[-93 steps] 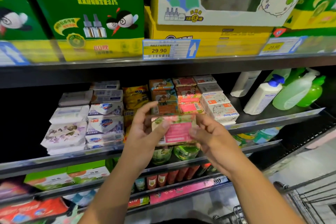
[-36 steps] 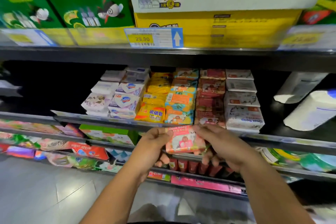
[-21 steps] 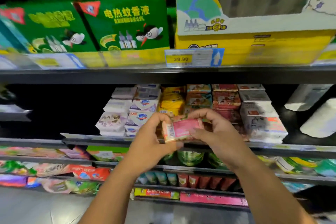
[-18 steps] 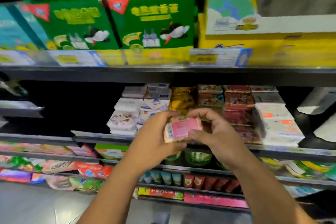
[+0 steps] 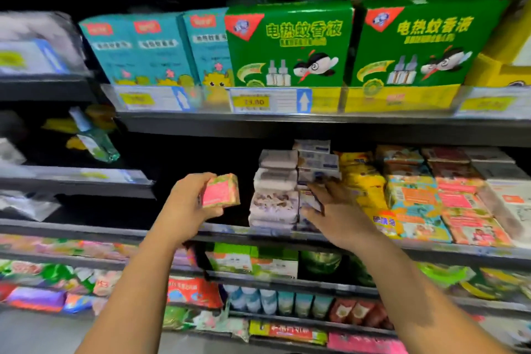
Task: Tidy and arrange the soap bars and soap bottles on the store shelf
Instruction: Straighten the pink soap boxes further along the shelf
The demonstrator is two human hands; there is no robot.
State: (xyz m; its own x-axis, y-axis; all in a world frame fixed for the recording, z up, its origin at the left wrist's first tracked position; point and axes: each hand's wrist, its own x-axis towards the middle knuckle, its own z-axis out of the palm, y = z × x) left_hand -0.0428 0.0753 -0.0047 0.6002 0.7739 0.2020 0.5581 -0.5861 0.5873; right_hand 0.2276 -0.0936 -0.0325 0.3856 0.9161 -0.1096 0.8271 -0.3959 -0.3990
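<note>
Where both hands held the pink soap bar [image 5: 220,190] moments ago, only the left hand [image 5: 184,205] grips it now, left of the stacks on the shelf [image 5: 86,228]; the right hand [image 5: 340,214], fingers spread, touches the blue-and-white stack [image 5: 317,164], likely making room.

Left arm: bare, coming up from the lower left of my view, forearm angled up and to the right.
Left hand [image 5: 188,204]: raised in front of me, palm turned right, fingers curled behind a soap bar [image 5: 220,191] and thumb underneath, gripping it by its left end.
Right arm: bare, coming up from the lower right, stretched up and to the left, reaching further forward than my left.
Right hand [image 5: 337,214]: back facing me, fingers [image 5: 319,190] held fairly straight and slightly spread, thumb splayed low to the left.
Right fingertips: against the stacked soap packs [image 5: 317,161].
Spacing: my hands are apart, roughly level.
</note>
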